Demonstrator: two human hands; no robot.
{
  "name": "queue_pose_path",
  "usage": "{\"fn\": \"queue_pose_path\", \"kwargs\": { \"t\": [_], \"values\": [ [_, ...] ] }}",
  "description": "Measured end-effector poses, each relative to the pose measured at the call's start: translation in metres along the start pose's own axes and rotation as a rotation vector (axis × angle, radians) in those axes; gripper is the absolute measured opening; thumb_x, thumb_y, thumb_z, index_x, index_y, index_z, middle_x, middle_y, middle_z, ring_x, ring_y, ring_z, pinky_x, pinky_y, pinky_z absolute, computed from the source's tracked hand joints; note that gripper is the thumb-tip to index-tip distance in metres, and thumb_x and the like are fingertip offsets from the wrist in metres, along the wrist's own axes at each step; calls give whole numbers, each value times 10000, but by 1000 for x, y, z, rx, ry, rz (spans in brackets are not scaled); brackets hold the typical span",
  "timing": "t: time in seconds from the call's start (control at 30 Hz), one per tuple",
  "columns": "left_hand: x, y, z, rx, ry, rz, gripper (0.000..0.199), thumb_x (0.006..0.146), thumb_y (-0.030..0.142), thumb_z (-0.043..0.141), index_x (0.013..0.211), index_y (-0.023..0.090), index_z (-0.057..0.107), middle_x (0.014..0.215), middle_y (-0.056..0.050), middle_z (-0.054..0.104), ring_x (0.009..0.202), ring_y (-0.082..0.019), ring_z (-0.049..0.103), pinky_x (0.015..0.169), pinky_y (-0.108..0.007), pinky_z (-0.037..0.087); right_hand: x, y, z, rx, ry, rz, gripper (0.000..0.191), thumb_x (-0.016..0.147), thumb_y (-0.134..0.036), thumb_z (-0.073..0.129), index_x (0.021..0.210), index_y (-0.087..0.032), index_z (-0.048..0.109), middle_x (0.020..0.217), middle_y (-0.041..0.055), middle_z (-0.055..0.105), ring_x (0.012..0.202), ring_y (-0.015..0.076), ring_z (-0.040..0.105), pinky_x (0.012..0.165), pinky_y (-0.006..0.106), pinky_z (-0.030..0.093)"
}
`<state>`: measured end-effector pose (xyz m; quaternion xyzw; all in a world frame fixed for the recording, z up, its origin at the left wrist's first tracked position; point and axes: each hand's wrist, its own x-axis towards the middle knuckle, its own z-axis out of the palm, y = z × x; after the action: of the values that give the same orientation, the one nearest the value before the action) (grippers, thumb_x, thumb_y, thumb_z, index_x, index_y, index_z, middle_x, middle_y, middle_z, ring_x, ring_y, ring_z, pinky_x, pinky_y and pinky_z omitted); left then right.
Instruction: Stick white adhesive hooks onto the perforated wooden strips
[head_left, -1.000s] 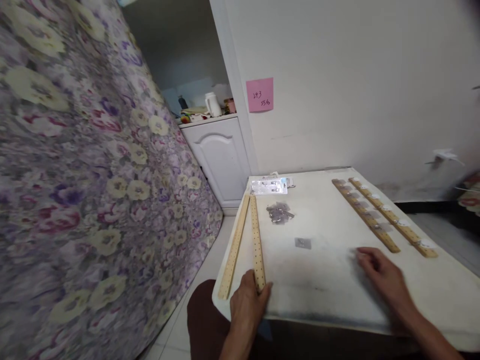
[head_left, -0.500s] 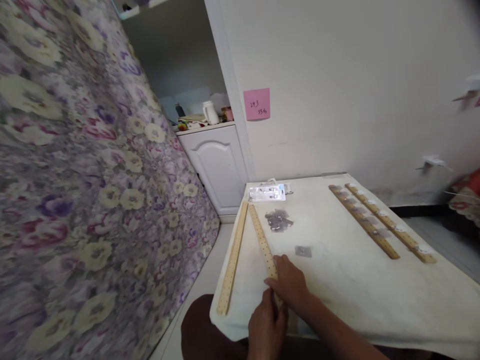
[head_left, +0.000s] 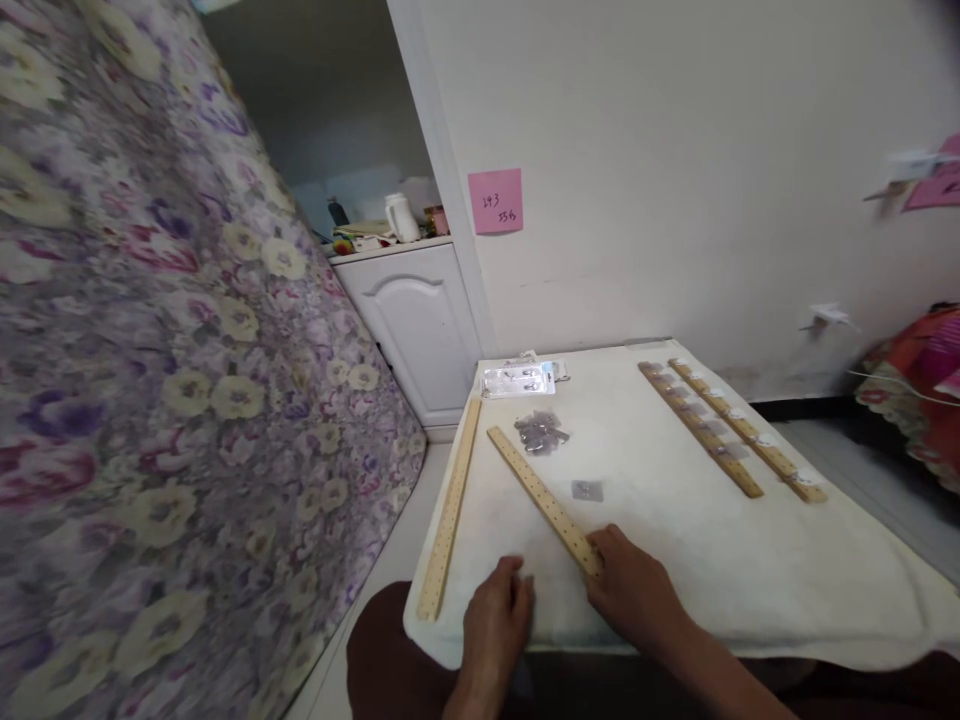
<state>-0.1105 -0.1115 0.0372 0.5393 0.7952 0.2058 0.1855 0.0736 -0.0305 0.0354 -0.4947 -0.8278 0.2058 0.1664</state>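
Observation:
My right hand (head_left: 634, 588) grips the near end of a pale wooden strip with rows of small holes (head_left: 541, 497), which slants away to the upper left. My left hand (head_left: 496, 612) rests near the table's front edge, fingers apart, holding nothing. A second pale perforated strip (head_left: 450, 515) lies along the table's left side. One small grey packet (head_left: 587, 491) is just beyond the held strip, and a pile of similar packets (head_left: 538, 433) sits farther back.
Clear plastic packaging (head_left: 519, 379) lies at the back left of the cloth-covered table (head_left: 675, 570). Two wooden strips (head_left: 701, 430) (head_left: 746, 430) bearing small packets lie on the right. A floral curtain (head_left: 187, 380) hangs at the left.
My left hand has let go of the strip and moved left. The strip's near end has swung right with my right hand. The view has shifted slightly to the right.

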Motion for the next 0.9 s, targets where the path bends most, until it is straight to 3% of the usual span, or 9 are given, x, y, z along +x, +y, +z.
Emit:
{"fn": "queue_pose_path", "kwargs": {
  "t": [0.13,0.23,0.33,0.47,0.6,0.8,0.9],
  "values": [
    [16,1,1,-8,81,61,289,879,284,408,1118,201,547,871,-37,653,826,-185,628,726,-281,443,-42,57,-10,1,33,-41,467,728,-172,504,1190,-188,565,1258,128,551,1161,270,539,937,388,454],
    [31,0,1,-9,206,153,291,879,256,391,1121,186,537,940,-56,618,873,-191,611,782,-311,473,-64,96,-15,17,61,-14,471,717,-188,530,1182,-216,594,1253,115,564,1196,278,515,975,399,447],
    [49,-3,1,4,290,214,320,868,225,400,1164,175,509,1050,-83,566,952,-205,583,842,-348,480,-74,120,-24,72,87,-2,440,730,-211,547,1164,-242,613,1184,97,600,1167,273,534,965,399,461],
    [74,-6,6,4,325,219,394,856,204,419,1244,153,460,1194,-119,501,1080,-228,527,917,-388,458,-76,131,-37,180,43,-4,431,722,-190,551,1143,-246,624,1094,85,635,1088,257,574,946,400,473],
    [93,-7,15,2,370,213,411,846,186,438,1255,148,459,1163,-115,529,1105,-230,510,962,-408,431,-77,136,-38,237,6,10,441,704,-190,565,1135,-251,630,1137,84,631,1135,269,551,997,410,439],
    [101,-9,20,-24,413,167,341,875,198,410,1203,172,502,1055,-92,558,1024,-221,547,875,-379,467,-82,138,-33,252,28,23,389,730,-244,564,1108,-262,653,1165,89,634,1152,285,547,972,413,465],
    [101,-9,20,-46,423,157,298,890,219,399,1156,184,529,1041,-85,560,1008,-216,554,861,-367,469,-81,140,-35,227,-24,12,396,725,-258,591,1113,-294,659,1143,79,654,1144,300,558,980,451,462]
  ]
}}
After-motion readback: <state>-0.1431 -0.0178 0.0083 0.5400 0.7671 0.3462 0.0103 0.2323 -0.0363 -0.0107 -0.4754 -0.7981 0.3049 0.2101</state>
